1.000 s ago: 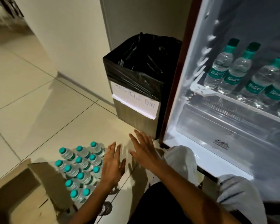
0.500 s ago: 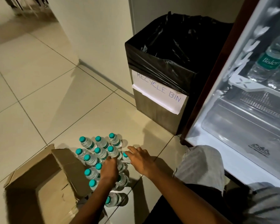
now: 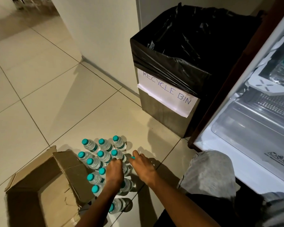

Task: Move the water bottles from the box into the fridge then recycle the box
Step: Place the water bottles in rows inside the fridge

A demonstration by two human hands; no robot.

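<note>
Standing upright on the glossy beige floor tiles (image 3: 44, 99), long axes vertical and teal screw caps pointing up: a tight cluster of small clear plastic water bottles (image 3: 103, 155), ribbed and shiny, sitting at about 6 o'clock in the view. Lying just at 9 o'clock of that cluster, touching its edge: an open brown corrugated cardboard box (image 3: 44, 192), matte, flaps splayed outward, mouth gaping up toward the camera. Reaching into the group from 6 o'clock, the left hand (image 3: 114, 171), fingers curling down around the top of one bottle (cap hidden beneath the palm). Hovering at 3 o'clock of it, the right hand (image 3: 142, 164), fingers bending around another bottle with only a sliver of teal cap peeking out at the fingertips; whether actually clamping or merely touching, impossible to tell. Standing at 12 o'clock of the bottles, well apart: a square dark bin lined with crinkled black plastic (image 3: 184, 51), wearing a white paper sign hand-lettered RECYCLE BIN. Gaping open at 3 o'clock: a white fridge interior (image 3: 252, 128) with smooth clear drawer and ridged shelf, more bottles blurring at its upper edge.
</note>
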